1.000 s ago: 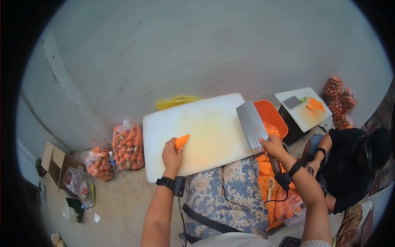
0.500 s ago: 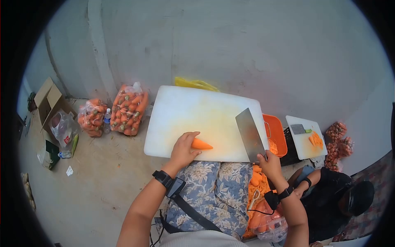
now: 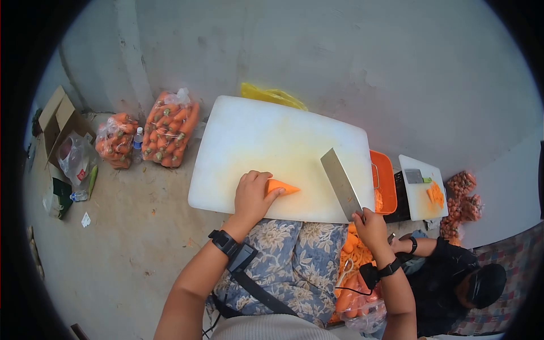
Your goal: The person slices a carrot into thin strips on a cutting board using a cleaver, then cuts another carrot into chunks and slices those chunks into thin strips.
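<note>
On the white cutting board [image 3: 243, 133] lies a carrot [image 3: 283, 187], its tapered end pointing right. My left hand [image 3: 253, 195] is closed around the thick end of that carrot, hiding part of it. In my right hand [image 3: 371, 229] is the handle of a cleaver [image 3: 341, 184], gripped at the board's front right edge. The broad blade tilts up and left over the right part of the board, apart from the carrot.
Right of the board stands an orange bin [image 3: 382, 181] with shredded carrot. Beyond is a second cutting board [image 3: 419, 209] with a knife. A co-worker [image 3: 447, 283] sits at the lower right. Bags of carrots [image 3: 170, 130] stand by the wall. Carrots and shreds [image 3: 350, 255] lie beside my lap.
The carrot and my left hand have shifted slightly up and right on the board. The cleaver stays raised at the right. The whole view has tilted a little.
</note>
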`<state>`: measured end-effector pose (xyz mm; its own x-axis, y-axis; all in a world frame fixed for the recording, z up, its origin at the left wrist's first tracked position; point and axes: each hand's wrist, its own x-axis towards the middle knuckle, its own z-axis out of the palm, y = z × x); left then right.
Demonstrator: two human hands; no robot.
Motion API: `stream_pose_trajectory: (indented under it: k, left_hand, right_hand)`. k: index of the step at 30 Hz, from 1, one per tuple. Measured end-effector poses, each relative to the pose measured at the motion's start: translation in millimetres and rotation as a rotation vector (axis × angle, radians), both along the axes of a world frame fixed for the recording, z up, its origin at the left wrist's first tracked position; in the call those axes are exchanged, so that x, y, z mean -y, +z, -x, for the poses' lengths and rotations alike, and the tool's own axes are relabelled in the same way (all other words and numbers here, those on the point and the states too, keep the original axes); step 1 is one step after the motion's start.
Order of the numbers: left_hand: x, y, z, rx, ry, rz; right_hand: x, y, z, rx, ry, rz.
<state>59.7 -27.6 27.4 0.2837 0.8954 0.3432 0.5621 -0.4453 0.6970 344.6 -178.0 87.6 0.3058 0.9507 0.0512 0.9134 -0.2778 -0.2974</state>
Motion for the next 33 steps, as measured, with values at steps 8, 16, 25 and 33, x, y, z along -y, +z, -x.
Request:
stream_pose_trajectory:
  k: [8, 16, 25, 33]
  left_hand:
    - [0.9, -7.1, 6.4, 0.138, -0.238, -0.026]
    - [21.2, -8.4, 0.3, 0.198, -0.258, 0.037]
    - [30.4, -19.8, 0.6, 0.229, -0.143, -0.1]
    - [30.5, -30.0, 8.1, 0.218, -0.217, -0.045]
  right_hand:
    - [7.1, -8.9, 14.8, 0.052, 0.014, 0.066]
    - [-14.9, 25.0, 45.3, 0.001, 0.096, 0.067]
    - [-47.3, 45.7, 75.2, 0.137, 0.547, 0.064]
    - [-31.2, 54.8, 55.4, 0.297, 0.579, 0.121]
